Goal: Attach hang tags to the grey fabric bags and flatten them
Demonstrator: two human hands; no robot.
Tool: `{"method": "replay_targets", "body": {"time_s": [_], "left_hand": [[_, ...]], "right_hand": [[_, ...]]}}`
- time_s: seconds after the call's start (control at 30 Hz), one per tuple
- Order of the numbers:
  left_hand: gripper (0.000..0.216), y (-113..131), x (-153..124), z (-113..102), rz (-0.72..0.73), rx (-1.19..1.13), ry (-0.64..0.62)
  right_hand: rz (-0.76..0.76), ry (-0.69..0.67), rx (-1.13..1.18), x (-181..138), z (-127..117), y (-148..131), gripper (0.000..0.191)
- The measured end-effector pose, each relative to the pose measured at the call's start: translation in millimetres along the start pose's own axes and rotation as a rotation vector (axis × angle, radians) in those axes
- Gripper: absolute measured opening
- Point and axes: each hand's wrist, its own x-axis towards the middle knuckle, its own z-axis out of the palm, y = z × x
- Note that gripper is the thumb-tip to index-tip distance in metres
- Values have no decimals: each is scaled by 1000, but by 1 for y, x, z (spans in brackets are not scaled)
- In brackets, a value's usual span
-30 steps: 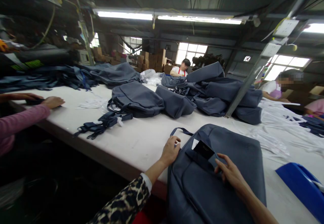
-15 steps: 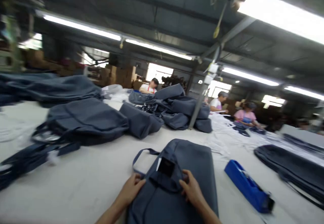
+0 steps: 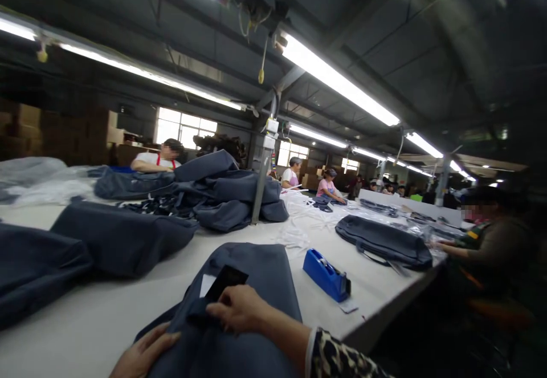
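A dark blue-grey fabric bag (image 3: 265, 269) lies flat on the white table in front of me. At its left side my left hand (image 3: 145, 352) grips the edge, thumb on top. My right hand (image 3: 241, 308) is closed over the middle of the bag, its fingers pinching the dark strap (image 3: 200, 312). Just beyond those fingers a black tag (image 3: 228, 279) stands out, with a white label (image 3: 207, 285) beside it. My right hand hides part of the strap.
A blue tape dispenser (image 3: 325, 275) stands to the right on the table (image 3: 106, 309). More bags (image 3: 123, 235) lie at left, and a pile (image 3: 239, 190) sits by a metal post (image 3: 260, 184). Another bag (image 3: 384, 241) lies at right, near a seated person (image 3: 491, 235). Other people work farther back.
My view has swung to the right. My right hand has moved from the strap's right side to over the strap beside the tag. My left hand stays at the bag's left edge.
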Motion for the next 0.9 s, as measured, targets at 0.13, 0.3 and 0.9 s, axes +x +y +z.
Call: {"method": "replay_targets", "body": {"time_s": [0.13, 0.3, 0.9], "left_hand": [[55, 42, -37, 37, 111, -138, -107], [44, 76, -63, 99, 401, -138, -158], [14, 10, -105, 196, 535, -119, -550]], "right_hand": [[216, -151, 237, -4, -22, -19, 39], [230, -155, 212, -8, -74, -13, 56], [400, 131, 153, -109, -214, 40, 37]]}}
